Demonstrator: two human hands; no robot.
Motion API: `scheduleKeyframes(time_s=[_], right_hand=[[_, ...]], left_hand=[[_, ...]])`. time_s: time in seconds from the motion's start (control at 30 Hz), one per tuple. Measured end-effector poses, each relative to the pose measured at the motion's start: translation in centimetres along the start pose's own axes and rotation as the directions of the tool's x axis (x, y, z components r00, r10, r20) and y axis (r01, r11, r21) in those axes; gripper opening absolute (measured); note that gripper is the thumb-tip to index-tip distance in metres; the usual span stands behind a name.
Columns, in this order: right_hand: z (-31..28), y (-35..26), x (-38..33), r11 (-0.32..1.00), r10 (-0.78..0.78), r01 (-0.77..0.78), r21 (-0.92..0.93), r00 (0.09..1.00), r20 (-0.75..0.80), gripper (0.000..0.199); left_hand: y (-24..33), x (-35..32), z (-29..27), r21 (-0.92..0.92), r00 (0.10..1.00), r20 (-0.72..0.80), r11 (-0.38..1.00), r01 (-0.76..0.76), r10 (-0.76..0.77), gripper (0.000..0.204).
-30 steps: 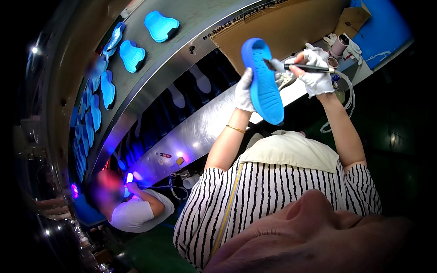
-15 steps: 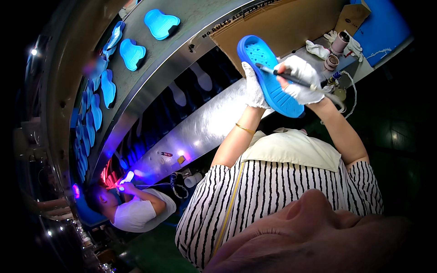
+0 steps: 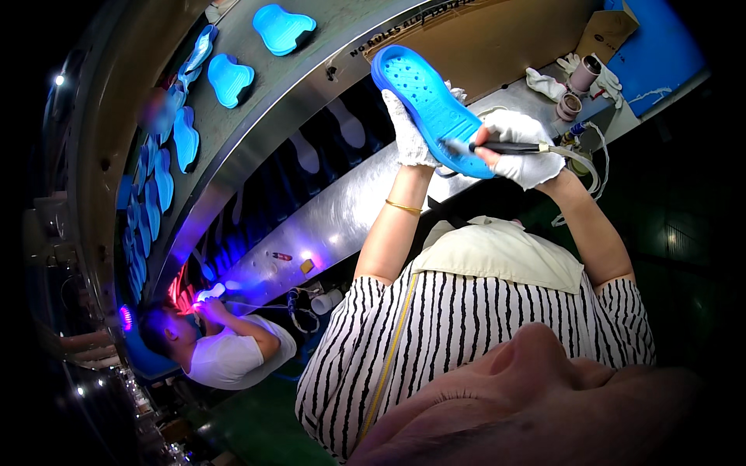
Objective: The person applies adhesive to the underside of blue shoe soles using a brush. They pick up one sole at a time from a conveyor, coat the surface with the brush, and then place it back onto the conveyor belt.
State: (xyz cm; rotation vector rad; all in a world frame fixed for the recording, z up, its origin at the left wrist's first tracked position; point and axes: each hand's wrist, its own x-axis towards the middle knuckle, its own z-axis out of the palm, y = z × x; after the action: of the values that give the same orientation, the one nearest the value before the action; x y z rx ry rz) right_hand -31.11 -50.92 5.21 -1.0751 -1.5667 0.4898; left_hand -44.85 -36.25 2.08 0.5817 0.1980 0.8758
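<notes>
A blue shoe sole (image 3: 423, 97) with a holed pad at its far end is held tilted above the metal ledge. My left hand (image 3: 409, 133), in a white glove, is closed on its left edge. My right hand (image 3: 522, 147), also in a white glove with bare fingertips showing, is closed round a dark-handled brush (image 3: 513, 147). A pale hose (image 3: 584, 154) trails from the brush's rear end. The brush's tip, blurred, is at the near end of the sole's inner face.
A curved conveyor belt (image 3: 256, 81) on the left carries several blue soles (image 3: 230, 80). Below it runs a metal ledge (image 3: 350, 198). A cardboard sheet (image 3: 474, 43), cups (image 3: 569, 106) and white gloves (image 3: 544, 84) lie at the far right. A co-worker (image 3: 233, 349) sits at lower left.
The sole and my left hand have shifted left and slightly up. The brush has moved from the holed end to the near end. Soles on the belt have shifted slightly.
</notes>
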Motion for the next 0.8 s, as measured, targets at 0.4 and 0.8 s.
scheduleKeyframes(time_s=[0.4,0.8], right_hand=[[-1.4,-0.2,1.3,0.995,0.035,-0.033,0.089,0.999,-0.018,0.010],[0.5,-1.5,-0.4,0.962,-0.010,0.006,0.274,1.000,0.012,0.012]], left_hand=[[1.5,-0.4,-0.1,-0.199,0.967,0.253,0.977,0.075,-0.022,0.095],[-0.2,-1.8,3.4,-0.052,0.960,0.278,0.998,0.022,-0.007,0.092]])
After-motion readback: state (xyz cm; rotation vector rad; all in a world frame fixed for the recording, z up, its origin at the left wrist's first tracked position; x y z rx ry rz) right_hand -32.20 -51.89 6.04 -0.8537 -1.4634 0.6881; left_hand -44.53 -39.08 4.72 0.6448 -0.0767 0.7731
